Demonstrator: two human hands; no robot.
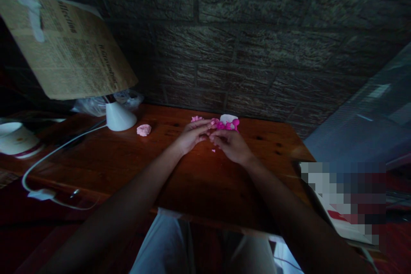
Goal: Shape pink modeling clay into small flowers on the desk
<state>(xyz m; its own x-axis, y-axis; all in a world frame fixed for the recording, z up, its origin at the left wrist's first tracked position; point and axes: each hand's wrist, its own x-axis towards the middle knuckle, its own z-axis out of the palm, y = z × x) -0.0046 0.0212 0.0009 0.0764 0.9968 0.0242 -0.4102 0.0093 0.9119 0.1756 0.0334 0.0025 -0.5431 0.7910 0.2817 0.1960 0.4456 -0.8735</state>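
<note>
My left hand (193,136) is closed in a pinch above the wooden table, with a small light-pink piece (214,122) at its fingertips. Close beside it, my right hand (231,143) has its fingers drawn together near the left fingertips; what they hold, if anything, is too small to make out. Behind the hands lie bright magenta petal-like pieces (228,126) with a white piece (228,117). More light-pink pieces (196,118) show just beyond my left hand. A tiny pink scrap (213,150) rests on the table between my wrists.
A crumpled pink lump (144,129) lies left of my hands on the wooden table (205,184). Further left stand a lamp (120,116) with a newsprint shade and a paper cup (16,139). A white cord (61,144) crosses the table. Behind is a dark brick wall (257,47).
</note>
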